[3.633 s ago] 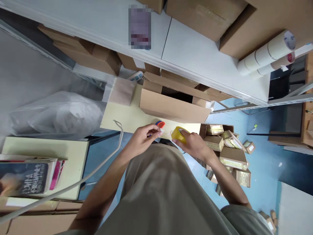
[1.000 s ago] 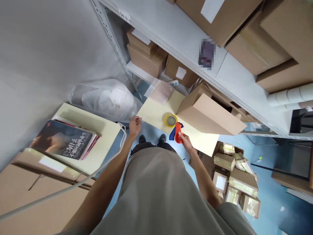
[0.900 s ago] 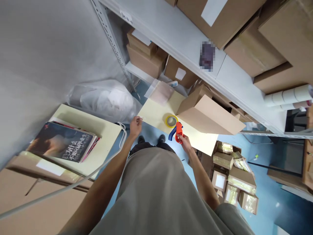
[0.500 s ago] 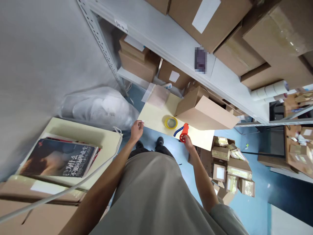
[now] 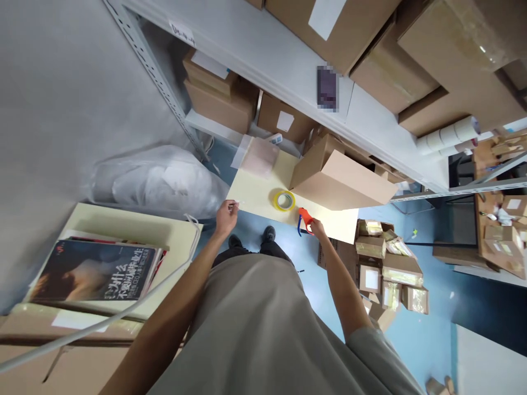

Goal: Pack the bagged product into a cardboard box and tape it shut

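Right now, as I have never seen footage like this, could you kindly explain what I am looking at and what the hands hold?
There is no machine here: a person wears a camera on the head, so this single picture looks forward and down past their own body at their two bare hands. The right hand has its grip closed on an orange and blue tape dispenser at the near edge of a pale yellow table. The left hand pinches a small pale scrap by the table's corner; it is too small to identify. On the table lie a yellow tape roll and a cardboard box. To the left, books are stacked on a second table.
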Demonstrator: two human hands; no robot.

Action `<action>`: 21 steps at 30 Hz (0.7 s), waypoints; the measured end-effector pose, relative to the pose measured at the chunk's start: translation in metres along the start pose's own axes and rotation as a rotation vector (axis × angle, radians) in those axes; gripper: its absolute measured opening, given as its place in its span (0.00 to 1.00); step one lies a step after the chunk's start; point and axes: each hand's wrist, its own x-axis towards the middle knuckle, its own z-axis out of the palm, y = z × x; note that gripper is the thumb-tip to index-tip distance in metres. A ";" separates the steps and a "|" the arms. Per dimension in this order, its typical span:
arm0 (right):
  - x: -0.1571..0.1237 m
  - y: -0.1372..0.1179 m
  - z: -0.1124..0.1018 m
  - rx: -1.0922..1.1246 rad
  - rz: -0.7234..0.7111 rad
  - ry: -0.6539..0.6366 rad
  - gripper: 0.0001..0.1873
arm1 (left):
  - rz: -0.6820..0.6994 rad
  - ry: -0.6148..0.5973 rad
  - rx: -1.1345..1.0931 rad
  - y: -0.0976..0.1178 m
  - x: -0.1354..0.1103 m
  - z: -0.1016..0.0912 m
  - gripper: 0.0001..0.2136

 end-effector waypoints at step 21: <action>0.018 0.036 0.001 -0.366 -0.253 0.234 0.15 | -0.068 0.187 0.170 0.005 -0.022 0.017 0.10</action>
